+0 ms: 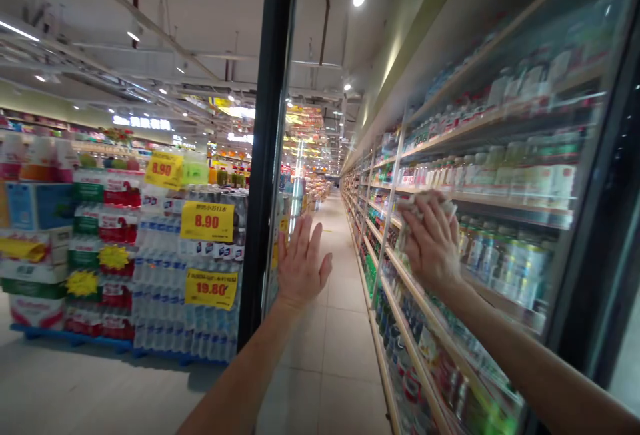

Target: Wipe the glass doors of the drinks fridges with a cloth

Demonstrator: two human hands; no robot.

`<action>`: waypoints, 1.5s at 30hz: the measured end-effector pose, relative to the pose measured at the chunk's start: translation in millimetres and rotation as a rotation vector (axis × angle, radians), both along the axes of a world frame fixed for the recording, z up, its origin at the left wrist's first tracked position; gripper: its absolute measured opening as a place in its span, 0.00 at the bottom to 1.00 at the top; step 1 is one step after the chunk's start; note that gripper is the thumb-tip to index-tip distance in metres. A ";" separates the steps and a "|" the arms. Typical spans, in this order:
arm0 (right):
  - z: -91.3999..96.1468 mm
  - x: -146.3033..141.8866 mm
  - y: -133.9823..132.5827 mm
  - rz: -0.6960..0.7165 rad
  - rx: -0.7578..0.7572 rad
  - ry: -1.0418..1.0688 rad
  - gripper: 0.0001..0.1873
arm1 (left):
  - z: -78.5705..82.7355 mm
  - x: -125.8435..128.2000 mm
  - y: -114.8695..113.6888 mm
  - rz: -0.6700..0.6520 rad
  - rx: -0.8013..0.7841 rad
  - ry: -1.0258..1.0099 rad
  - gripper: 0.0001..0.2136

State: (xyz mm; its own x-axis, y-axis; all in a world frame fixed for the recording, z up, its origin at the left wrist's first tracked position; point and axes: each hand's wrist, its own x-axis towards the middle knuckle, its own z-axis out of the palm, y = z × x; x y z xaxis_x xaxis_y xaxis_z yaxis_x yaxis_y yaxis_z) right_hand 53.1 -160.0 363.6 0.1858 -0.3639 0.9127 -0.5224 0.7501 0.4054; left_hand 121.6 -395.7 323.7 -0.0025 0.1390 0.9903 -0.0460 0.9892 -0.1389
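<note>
I look through a glass cooler door with a black frame edge. My left hand lies flat on the glass near that edge, fingers stretched upward, holding nothing. My right hand presses a crumpled white cloth against the glass further right, fingers curled over it. Behind the glass, wooden shelves carry rows of bottled drinks.
An aisle with a pale tiled floor runs straight ahead beside the long row of coolers. On the left stand stacked packs of bottled water with yellow price signs, and boxes and cartons on a blue pallet.
</note>
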 end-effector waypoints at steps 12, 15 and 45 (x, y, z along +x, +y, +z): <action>-5.5 2.4 7.0 -0.041 -0.014 -0.047 0.26 | -0.6 1.9 -0.3 0.001 0.002 -0.006 0.25; -36.1 11.5 0.7 0.008 0.229 -0.039 0.23 | -1.2 1.4 -0.1 -0.007 0.015 -0.017 0.25; -142.3 36.7 -102.3 0.304 0.762 0.010 0.20 | -86.6 73.3 -47.5 -0.287 -0.017 -0.357 0.27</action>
